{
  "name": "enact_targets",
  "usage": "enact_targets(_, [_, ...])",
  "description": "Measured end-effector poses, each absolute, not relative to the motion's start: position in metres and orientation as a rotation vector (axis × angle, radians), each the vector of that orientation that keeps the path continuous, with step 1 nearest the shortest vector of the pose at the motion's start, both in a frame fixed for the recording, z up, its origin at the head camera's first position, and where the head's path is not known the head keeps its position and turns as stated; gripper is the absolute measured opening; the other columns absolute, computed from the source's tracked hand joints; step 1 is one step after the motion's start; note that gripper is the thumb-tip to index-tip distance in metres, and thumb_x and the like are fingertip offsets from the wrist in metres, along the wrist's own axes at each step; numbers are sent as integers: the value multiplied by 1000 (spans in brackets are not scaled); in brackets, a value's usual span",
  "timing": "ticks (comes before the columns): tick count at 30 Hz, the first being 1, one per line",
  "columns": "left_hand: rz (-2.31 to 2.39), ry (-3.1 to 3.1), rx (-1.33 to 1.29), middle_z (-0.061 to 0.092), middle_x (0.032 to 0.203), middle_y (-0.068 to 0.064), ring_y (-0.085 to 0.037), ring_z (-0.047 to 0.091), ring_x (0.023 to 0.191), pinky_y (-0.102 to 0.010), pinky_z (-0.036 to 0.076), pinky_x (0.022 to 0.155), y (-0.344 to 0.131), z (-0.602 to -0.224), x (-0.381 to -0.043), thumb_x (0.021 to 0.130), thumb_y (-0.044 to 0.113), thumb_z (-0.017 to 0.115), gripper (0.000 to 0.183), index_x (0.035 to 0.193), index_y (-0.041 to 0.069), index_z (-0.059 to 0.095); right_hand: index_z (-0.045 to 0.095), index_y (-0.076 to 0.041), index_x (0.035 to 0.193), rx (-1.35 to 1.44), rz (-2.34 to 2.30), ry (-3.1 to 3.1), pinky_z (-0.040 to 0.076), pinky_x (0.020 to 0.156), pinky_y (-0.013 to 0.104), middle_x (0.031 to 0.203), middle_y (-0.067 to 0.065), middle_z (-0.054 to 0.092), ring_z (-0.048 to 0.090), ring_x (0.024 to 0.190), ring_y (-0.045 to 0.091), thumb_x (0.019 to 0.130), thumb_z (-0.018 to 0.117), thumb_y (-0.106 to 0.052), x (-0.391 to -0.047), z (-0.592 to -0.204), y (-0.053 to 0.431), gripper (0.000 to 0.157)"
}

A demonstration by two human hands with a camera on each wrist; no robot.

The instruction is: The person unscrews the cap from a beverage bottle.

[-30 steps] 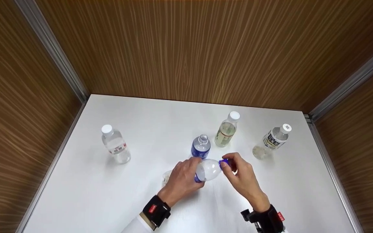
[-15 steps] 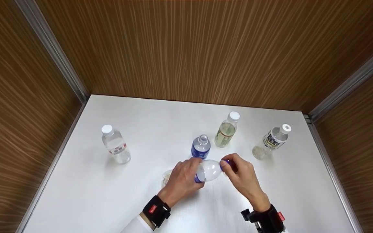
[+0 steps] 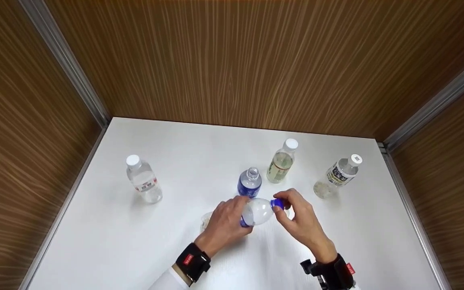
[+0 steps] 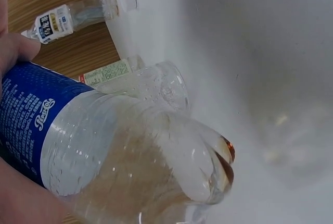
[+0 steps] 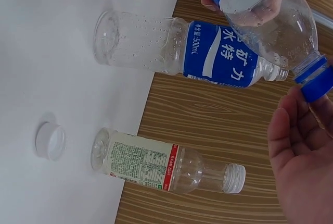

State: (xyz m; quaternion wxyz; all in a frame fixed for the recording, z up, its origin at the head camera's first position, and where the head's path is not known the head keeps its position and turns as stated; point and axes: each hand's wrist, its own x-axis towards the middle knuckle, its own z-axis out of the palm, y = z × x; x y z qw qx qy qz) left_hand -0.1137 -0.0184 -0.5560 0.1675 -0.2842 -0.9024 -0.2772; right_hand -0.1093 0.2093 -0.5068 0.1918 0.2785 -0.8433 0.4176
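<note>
My left hand (image 3: 226,219) grips a clear Pepsi bottle (image 4: 140,151) round its blue label. The bottle is held tilted over the table, its neck pointing right, with a little brownish liquid showing near its base. At the neck sits a blue bottle cap (image 5: 318,83). My right hand (image 3: 302,219) pinches this cap between thumb and curled fingers. Just behind the held bottle stands an uncapped water bottle (image 3: 250,184) with a blue label. A loose white cap (image 5: 50,140) lies on the table, mostly hidden behind my right hand in the head view.
Near the middle back stands a green-labelled bottle (image 3: 281,163) with a white cap. A dark-labelled bottle (image 3: 340,173) is at the right, and a clear bottle (image 3: 145,181) at the left. Wood-grain panels (image 3: 232,64) enclose the white table (image 3: 175,145).
My right fingers have shifted round the blue cap, and more of it shows than half a second ago. My left hand and the bottle have barely moved.
</note>
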Motion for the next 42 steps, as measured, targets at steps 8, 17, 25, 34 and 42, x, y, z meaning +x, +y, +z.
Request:
enact_targets(8, [-764,-2545,-812,63,101,-2,-18,62,81,-30,47,69,-18,-557,-115,61,32,88,71,117,10,51,64,-12,106,663,1152,-2462,44,55,26,83,-11,60,54,67,6,90,68,-18,-109,-503,208,17])
enact_targets(17, [-736,-2564,-810,62,102,-1,-17,61,84,-30,48,70,-18,-557,-116,62,32,87,70,118,11,52,65,-9,105,729,1157,-2461,46,53,23,86,-10,62,56,67,6,91,68,-13,-108,-502,211,15])
enact_targets(25, [-713,-2578,-810,62,102,-2,-18,61,83,-31,48,72,-20,-556,-116,62,32,87,70,119,11,51,63,-10,112,790,1115,-2451,44,57,20,95,-8,60,56,79,7,88,71,-12,-108,-502,214,25])
enact_targets(34, [-728,-2582,-825,62,104,-3,-19,62,86,-31,48,73,-24,-556,-116,64,32,87,70,120,10,50,61,-8,115,892,1092,-2416,48,69,26,101,-8,59,56,86,8,86,72,-9,-108,-499,215,31])
enact_targets(42, [-803,-2605,-792,63,109,-4,-19,62,92,-32,49,75,-29,-555,-115,65,32,86,68,120,10,51,64,-7,117,857,1139,-2320,48,74,25,108,-3,62,59,91,14,84,70,1,-108,-500,220,34])
